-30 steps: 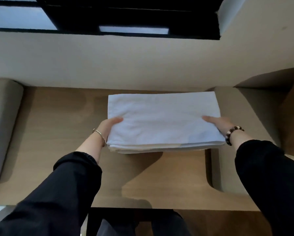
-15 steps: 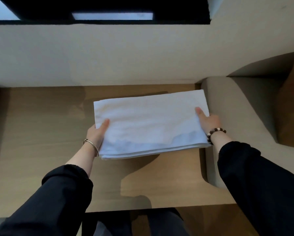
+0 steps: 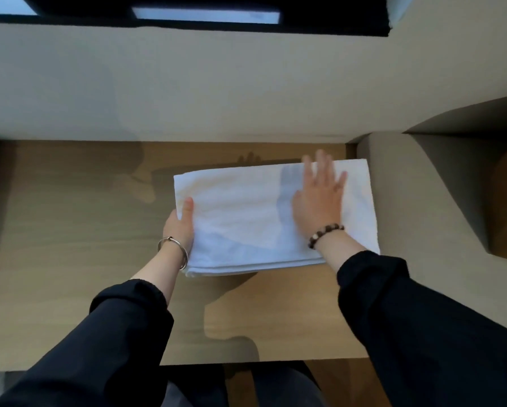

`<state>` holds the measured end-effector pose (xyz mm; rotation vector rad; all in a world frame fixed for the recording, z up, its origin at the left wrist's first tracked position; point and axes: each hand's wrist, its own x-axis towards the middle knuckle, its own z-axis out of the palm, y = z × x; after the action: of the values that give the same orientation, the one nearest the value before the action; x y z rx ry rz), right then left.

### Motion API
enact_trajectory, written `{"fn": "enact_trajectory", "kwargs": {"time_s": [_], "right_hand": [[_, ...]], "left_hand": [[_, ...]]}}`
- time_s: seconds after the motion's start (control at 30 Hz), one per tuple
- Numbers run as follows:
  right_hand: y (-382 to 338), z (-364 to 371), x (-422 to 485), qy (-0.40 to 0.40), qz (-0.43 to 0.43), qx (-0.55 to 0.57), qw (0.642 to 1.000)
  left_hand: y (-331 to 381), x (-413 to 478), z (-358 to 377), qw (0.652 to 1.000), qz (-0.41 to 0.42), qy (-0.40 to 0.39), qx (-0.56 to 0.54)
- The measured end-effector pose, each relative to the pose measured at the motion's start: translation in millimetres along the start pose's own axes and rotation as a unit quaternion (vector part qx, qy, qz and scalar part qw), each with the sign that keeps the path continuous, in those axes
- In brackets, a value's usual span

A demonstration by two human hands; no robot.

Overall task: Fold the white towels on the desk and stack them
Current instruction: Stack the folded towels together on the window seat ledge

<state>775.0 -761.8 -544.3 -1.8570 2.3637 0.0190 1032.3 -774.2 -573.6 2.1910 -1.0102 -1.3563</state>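
Left hand (image 3: pixel 178 227) holds the left edge of the white towel (image 3: pixel 246 218). Its thumb lies on top of the cloth and the other fingers are hidden below it, so I judge it a pinch but cannot see the whole grip. A silver bangle (image 3: pixel 173 249) sits on that wrist. To the left of this hand is the bare wood of the desk (image 3: pixel 70 245).

The towel lies flat on the desk between the two hands, folded into a rectangle. Its near edge shows several layers, and I cannot tell whether they are one towel or several stacked.

Further right, the right hand (image 3: pixel 319 201) rests on top of the towel, palm down, with the fingers straight and spread, pointing away from the person. It pinches nothing. A beaded bracelet (image 3: pixel 325 235) is on this wrist. Right of this hand, the towel's right edge lies just beside a beige cushion (image 3: pixel 437 245).

The step in hand looks like smoothing and squaring the folded pile. No other towel is in view, so the task seems near its end. The next move probably calls for a light sweep of the flat palm toward the right edge while the left hand stops the pile from sliding. After that, the layers at the near edge need a check that they line up.
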Motion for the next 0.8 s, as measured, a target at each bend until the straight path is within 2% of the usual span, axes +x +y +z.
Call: {"fn": "enact_trajectory", "kwargs": {"time_s": [0.07, 0.1, 0.17, 0.37, 0.43, 0.5, 0.57, 0.6, 0.7, 0.8], "right_hand": [[-28, 14, -8, -0.039, -0.112, 0.009, 0.993], [-33, 23, -12, -0.069, -0.134, 0.009, 0.989], [-26, 45, -18, -0.109, -0.108, 0.014, 0.988], [-31, 58, -8, -0.082, -0.059, -0.001, 0.995], [-54, 51, -9, -0.08, -0.036, 0.02, 0.996], [-90, 47, -11, -0.07, -0.073, 0.053, 0.994], [-122, 47, -12, -0.059, -0.123, 0.075, 0.988], [-131, 49, -12, -0.057, -0.125, 0.079, 0.987], [-132, 56, -11, -0.044, -0.09, 0.076, 0.992], [-134, 57, -12, -0.03, -0.081, 0.089, 0.992]], "left_hand": [[-1, 2, 3, 1.0, -0.009, 0.011, -0.006], [-2, 4, 5, 1.0, -0.008, 0.015, -0.001], [-7, 9, 10, 0.999, -0.006, 0.021, 0.029], [2, 23, 17, 0.994, -0.02, 0.028, 0.108], [4, 22, 10, 0.993, -0.037, -0.016, 0.108], [1, 23, 1, 0.993, -0.058, -0.102, 0.015], [-2, 24, -10, 0.978, -0.055, -0.166, -0.11], [-6, 21, -16, 0.974, -0.036, -0.184, -0.124], [-28, 15, -30, 0.981, 0.035, -0.188, -0.043], [-44, 8, -39, 0.978, 0.004, -0.207, 0.013]]}}
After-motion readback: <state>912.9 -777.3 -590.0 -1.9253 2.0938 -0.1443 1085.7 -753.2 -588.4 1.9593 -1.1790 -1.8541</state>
